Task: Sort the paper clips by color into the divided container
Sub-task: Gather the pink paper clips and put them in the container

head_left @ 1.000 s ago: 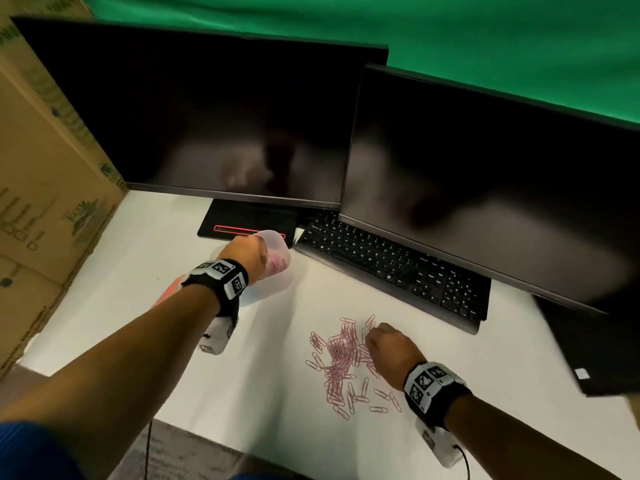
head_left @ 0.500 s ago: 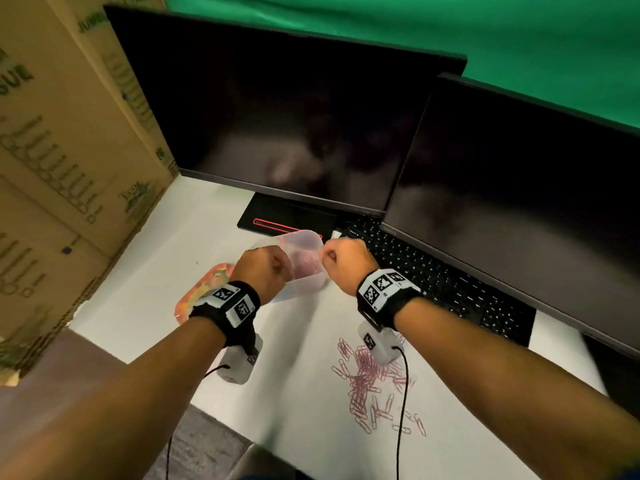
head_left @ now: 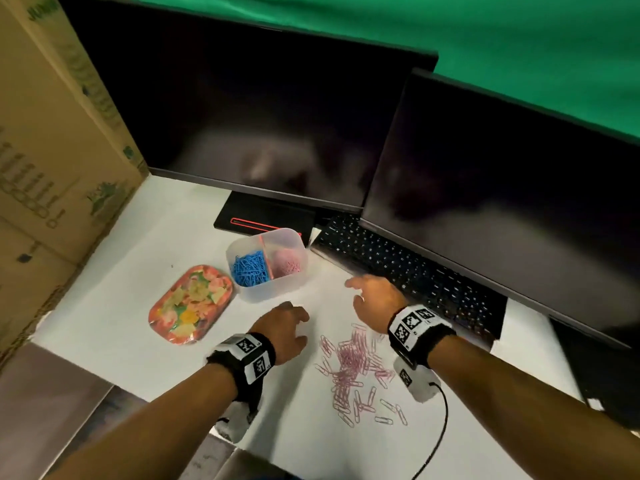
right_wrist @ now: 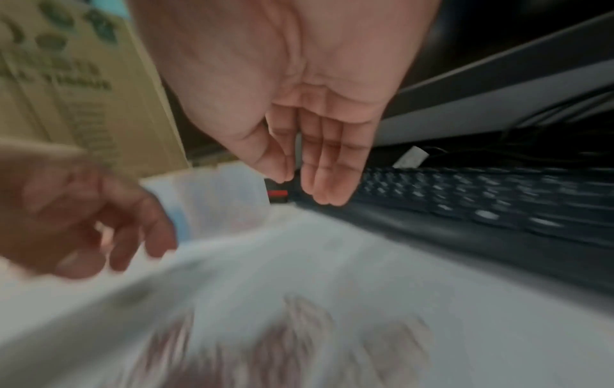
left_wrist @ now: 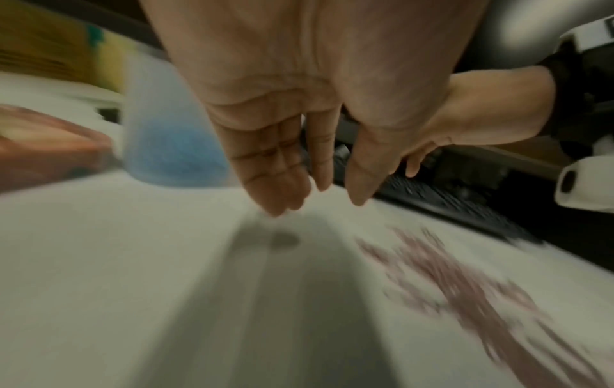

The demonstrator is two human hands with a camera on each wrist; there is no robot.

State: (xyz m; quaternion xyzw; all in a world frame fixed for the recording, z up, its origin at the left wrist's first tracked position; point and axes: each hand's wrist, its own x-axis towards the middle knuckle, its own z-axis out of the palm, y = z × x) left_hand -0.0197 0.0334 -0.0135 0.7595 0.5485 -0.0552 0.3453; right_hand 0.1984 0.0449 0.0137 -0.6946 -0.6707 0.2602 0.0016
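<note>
A clear divided container [head_left: 273, 289] stands on the white desk; its left compartment holds blue paper clips [head_left: 250, 268] and its right one pink clips [head_left: 286, 265]. A loose pile of pink paper clips [head_left: 353, 368] lies nearer me. My left hand [head_left: 289, 329] hovers open below the container, holding nothing; in the left wrist view its fingers [left_wrist: 282, 183] hang straight above the desk. My right hand [head_left: 372, 296] is open between the container and the keyboard, above the pile; its fingers [right_wrist: 327, 168] are relaxed and empty.
A flowered tray [head_left: 190, 304] lies left of the container. A black keyboard [head_left: 408, 271] and two dark monitors [head_left: 259, 119] stand behind. Cardboard boxes [head_left: 52, 150] wall the left side. A cable [head_left: 440, 434] trails from my right wrist.
Both hands let go of the container, which now stands on the desk, and drew back toward me. The right hand had earlier carried clips from the pile to it.
</note>
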